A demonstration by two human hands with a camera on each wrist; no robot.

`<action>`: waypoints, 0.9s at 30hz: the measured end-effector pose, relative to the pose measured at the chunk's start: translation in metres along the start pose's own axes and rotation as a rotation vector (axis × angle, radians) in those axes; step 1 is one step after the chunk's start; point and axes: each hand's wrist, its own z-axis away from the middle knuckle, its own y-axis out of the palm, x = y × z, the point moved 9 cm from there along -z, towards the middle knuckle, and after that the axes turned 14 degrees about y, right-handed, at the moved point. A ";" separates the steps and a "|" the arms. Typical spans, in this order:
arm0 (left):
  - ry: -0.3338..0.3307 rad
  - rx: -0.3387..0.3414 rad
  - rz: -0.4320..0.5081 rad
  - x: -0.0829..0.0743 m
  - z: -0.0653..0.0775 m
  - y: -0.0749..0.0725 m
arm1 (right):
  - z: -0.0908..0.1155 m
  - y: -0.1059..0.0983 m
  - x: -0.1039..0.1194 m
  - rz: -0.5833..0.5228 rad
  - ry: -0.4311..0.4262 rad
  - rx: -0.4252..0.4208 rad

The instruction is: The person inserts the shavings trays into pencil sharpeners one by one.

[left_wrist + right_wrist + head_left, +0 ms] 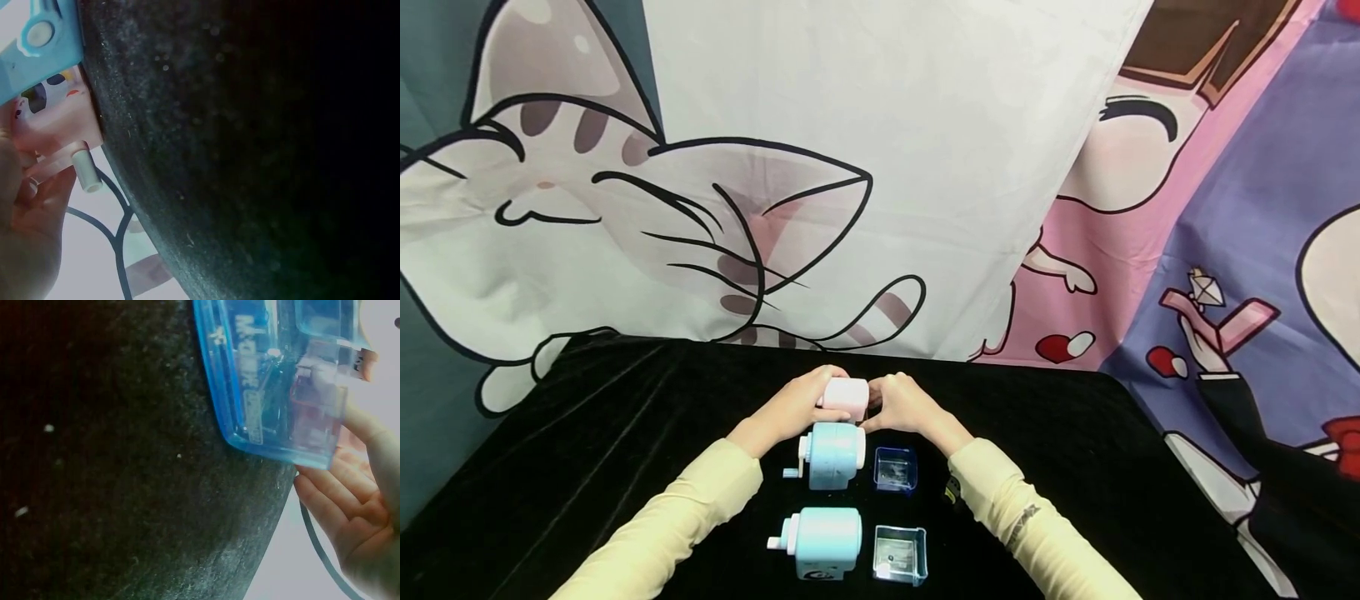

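Head view: grips pink sharpener (847, 397) in left hand (799, 403)

Sits just beyond blue sharpener (833, 456), cartoon print (47, 94) on one side. Curves right hand (907, 403) at its right end; cannot tell if holding anything. Raised lettering (250, 381) on blue tray (275, 452), unreadable. Nearer: teal sharpener (827, 538), clear tray (898, 546).

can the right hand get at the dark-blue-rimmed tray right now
Likely yes: the tray sits close to the right hand, nothing visible between them, though that hand looks occupied beside the pink sharpener.
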 end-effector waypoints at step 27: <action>0.023 -0.012 -0.020 0.000 -0.002 -0.001 | -0.009 -0.001 0.011 0.120 -0.011 -0.036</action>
